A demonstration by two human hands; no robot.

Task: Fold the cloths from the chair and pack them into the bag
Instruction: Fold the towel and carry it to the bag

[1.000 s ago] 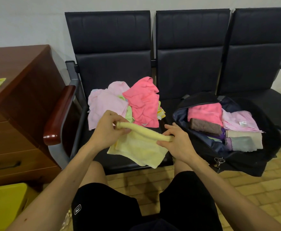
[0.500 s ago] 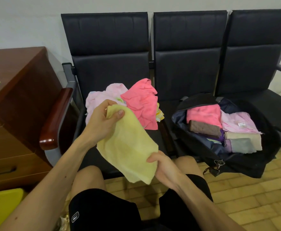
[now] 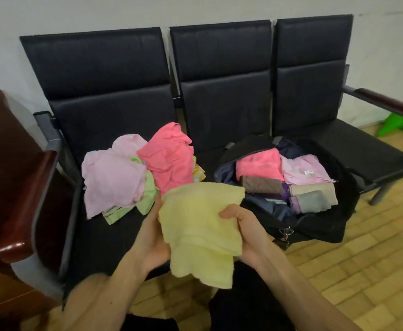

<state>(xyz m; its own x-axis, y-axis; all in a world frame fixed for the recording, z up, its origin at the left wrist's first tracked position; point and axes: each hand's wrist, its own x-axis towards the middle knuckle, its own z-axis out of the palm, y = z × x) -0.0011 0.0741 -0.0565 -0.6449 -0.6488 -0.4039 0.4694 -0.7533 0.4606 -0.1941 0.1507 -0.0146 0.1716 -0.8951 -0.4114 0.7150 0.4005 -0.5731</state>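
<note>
Seating: a row of three black padded chairs [image 3: 114,111] stands against a pale wall, with a dark wooden armrest [image 3: 24,206] at the left end.

Bag: a black bag [image 3: 315,232] lies open across the front of the middle and right seats. It contains folded cloths packed side by side: bright pink, brown, pale pink, beige, grey and purple.

Unfolded stock: a loose pile of cloths [image 3: 114,182] sits on the left seat, with pale pink at the left, bright pink at the right and green pieces beneath.

Item in hand: a yellow cloth [image 3: 195,225] is held in the air in front of the left seat, between the pile and the bag, touching neither. It is crumpled and partly doubled over, and its lower edge hangs free.

Left hand [image 3: 152,237]: the forearm reaches up from the lower left. The hand holds the cloth's left edge. Its fingers pass behind the fabric and are hidden.

Right hand [image 3: 248,232]: the forearm reaches up from the lower right. The fingers are curled over the cloth's right edge, gripping it, with the knuckles uppermost.

Markings: a small white tag [image 3: 309,172] lies on the pale pink cloth in the bag. Its print is too small to read.
</note>
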